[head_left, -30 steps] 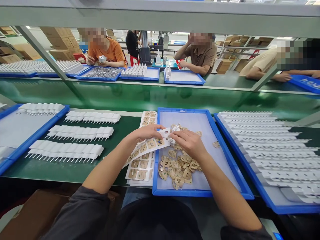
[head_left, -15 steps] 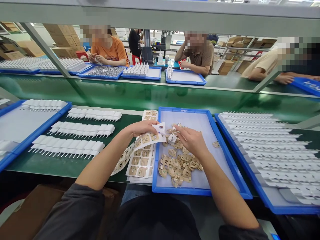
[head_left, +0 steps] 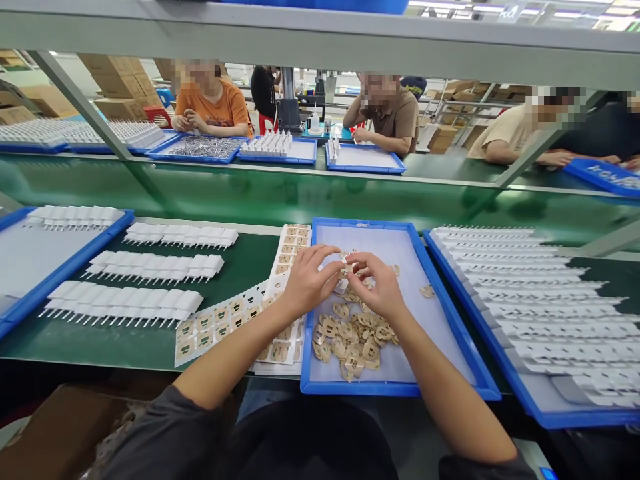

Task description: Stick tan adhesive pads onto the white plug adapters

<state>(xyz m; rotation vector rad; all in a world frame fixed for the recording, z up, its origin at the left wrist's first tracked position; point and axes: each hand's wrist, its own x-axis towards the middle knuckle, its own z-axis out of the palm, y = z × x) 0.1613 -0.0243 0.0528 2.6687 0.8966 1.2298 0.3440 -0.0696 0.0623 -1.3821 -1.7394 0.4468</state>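
Close together over the blue-rimmed tray [head_left: 440, 333], my left hand [head_left: 311, 280] and my right hand [head_left: 377, 285] both pinch a small pale piece [head_left: 346, 261]. Fingers cover most of it, so its exact shape is hidden. Beneath my hands lies a loose pile of tan die-cut stickers [head_left: 357, 337], with a small white piece [head_left: 341, 287] partly showing near the fingertips. A sheet of tan stickers [head_left: 220, 322] with some cut-outs lies flat under my left forearm. More sticker sheets [head_left: 295, 241] are stacked at the tray's left side.
Rows of white plug-like parts [head_left: 125, 301] lie on the green bench at left, beside another blue tray [head_left: 107, 243]. At right, a blue tray holds many rows of white parts [head_left: 540, 313]. Co-workers [head_left: 213, 110] sit beyond the green divider, under a metal frame.
My left hand has let go of the sticker sheet, which now lies on the bench to the left. It has moved right to meet my right hand at the small piece.
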